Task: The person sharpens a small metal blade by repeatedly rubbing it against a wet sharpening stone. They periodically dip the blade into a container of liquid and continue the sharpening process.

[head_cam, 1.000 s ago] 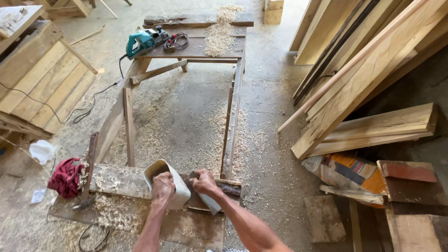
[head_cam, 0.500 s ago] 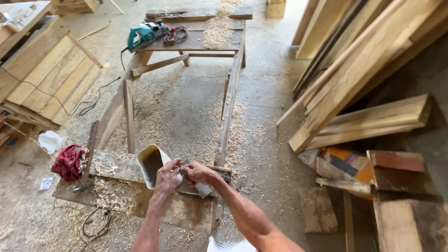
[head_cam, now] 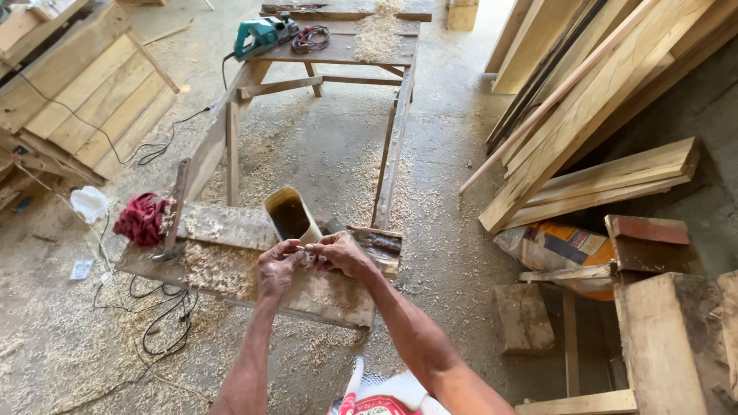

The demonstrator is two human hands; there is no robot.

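Head view, both hands [head_cam: 311, 257] pinching small pale item, open container [head_cam: 290, 216] behind

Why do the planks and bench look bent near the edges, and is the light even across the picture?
Head view: a wide lens bows the straight lines, so the leaning planks splay outward at the frame's edge. Daylight is soft and fairly even, somewhat brighter on the floor up top; shadows are faint. The left hand and right hand are sharp, but the small thing pinched between them is too small to make out.

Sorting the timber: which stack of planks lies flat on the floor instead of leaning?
The short plank stack at right lies flat; the long boards behind it lean.
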